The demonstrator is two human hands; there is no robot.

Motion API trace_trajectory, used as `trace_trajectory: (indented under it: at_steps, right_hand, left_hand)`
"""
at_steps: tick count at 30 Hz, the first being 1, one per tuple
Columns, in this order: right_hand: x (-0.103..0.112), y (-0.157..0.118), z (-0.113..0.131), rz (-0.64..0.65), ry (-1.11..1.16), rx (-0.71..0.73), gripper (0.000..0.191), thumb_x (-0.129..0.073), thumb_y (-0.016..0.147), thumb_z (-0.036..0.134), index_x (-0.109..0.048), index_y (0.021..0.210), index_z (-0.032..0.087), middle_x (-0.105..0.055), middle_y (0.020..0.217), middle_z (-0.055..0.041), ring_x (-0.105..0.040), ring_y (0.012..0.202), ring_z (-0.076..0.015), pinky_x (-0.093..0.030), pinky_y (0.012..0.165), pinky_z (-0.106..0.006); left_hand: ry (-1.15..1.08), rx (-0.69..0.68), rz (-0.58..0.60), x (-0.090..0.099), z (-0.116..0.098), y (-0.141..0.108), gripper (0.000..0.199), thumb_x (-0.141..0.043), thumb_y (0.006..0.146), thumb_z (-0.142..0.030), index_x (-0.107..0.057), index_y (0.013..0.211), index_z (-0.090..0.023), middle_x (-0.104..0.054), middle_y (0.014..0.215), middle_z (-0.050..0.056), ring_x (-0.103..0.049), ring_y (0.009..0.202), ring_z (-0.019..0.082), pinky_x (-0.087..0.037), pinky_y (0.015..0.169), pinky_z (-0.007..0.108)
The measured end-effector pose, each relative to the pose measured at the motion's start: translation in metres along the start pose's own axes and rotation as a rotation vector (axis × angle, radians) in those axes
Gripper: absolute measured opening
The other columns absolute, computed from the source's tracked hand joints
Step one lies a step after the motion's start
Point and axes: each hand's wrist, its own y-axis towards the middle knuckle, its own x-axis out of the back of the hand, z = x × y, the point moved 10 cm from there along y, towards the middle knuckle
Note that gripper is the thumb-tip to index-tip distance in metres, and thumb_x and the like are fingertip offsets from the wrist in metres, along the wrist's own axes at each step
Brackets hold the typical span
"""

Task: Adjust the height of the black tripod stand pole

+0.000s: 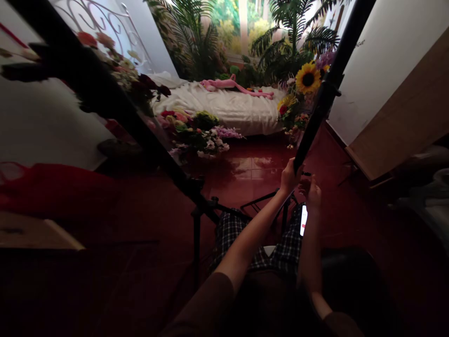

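My left hand [289, 177] grips the lower part of a long black stand pole [328, 89] that leans up to the right. My right hand [311, 193] is just right of it, fingers curled at a small black fitting on the pole's lower end. A lit phone [303, 220] shows its bright screen just below my right wrist; I cannot tell whether that hand holds it. The black tripod legs [259, 202] spread below my hands, over my checked trousers [245, 238].
A second black stand [154, 140] crosses from the upper left down to a floor base. Flower bunches [203, 133] lie on the glossy red tiles. A white bed [231, 107] with a pink toy, a sunflower [307, 78] and palms stand behind. A wooden panel [403, 107] leans at right.
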Motion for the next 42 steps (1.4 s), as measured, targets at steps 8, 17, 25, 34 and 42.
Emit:
trace_trajectory:
  at_steps: [8, 17, 25, 34, 42]
  right_hand:
    - [-0.015, 0.015, 0.016, 0.118, -0.159, -0.106, 0.052, -0.064, 0.070, 0.070, -0.061, 0.063, 0.019, -0.063, 0.057, -0.0007, -0.051, 0.043, -0.0085, -0.039, 0.041, -0.021]
    - [-0.018, 0.023, 0.023, 0.255, -0.233, -0.083, 0.051, -0.069, 0.064, 0.068, -0.059, 0.063, 0.018, -0.056, 0.053, 0.0026, -0.045, 0.043, -0.0064, -0.038, 0.041, -0.020]
    - [-0.028, 0.032, 0.036, 0.431, -0.299, 0.050, 0.049, -0.071, 0.066, 0.065, -0.066, 0.068, 0.016, -0.063, 0.061, 0.0015, -0.049, 0.045, -0.0054, -0.041, 0.040, -0.017]
    - [-0.035, 0.029, 0.066, 0.679, -0.493, 0.107, 0.038, -0.083, 0.064, 0.041, -0.072, 0.090, 0.016, -0.074, 0.075, -0.0007, -0.067, 0.058, -0.0118, -0.056, 0.057, -0.024]
    - [-0.011, 0.002, 0.097, 0.269, -0.779, 0.527, 0.030, -0.073, 0.075, 0.013, -0.077, 0.097, 0.032, -0.077, 0.099, 0.0026, -0.071, 0.094, -0.0156, -0.054, 0.072, -0.019]
  left_hand:
    - [0.032, -0.067, -0.018, 0.000, -0.002, 0.001, 0.031, -0.047, 0.095, -0.042, -0.054, 0.112, -0.017, -0.068, 0.089, 0.008, -0.066, 0.075, 0.017, -0.046, 0.065, 0.025]
    - [0.033, -0.047, -0.006, 0.000, -0.002, 0.002, 0.029, -0.050, 0.094, -0.042, -0.054, 0.112, -0.019, -0.068, 0.088, 0.006, -0.066, 0.074, 0.015, -0.046, 0.066, 0.024]
    - [0.021, 0.008, -0.012, -0.001, 0.003, 0.002, 0.030, -0.054, 0.092, -0.043, -0.056, 0.109, -0.019, -0.068, 0.085, 0.005, -0.066, 0.073, 0.016, -0.046, 0.065, 0.024]
    - [0.044, 0.005, 0.002, 0.000, 0.001, 0.003, 0.028, -0.053, 0.093, -0.042, -0.055, 0.108, -0.019, -0.067, 0.083, 0.005, -0.066, 0.073, 0.016, -0.046, 0.065, 0.024]
    - [0.067, 0.011, -0.004, -0.002, 0.004, 0.003, 0.029, -0.054, 0.091, -0.042, -0.054, 0.107, -0.018, -0.069, 0.086, 0.007, -0.067, 0.076, 0.018, -0.045, 0.065, 0.025]
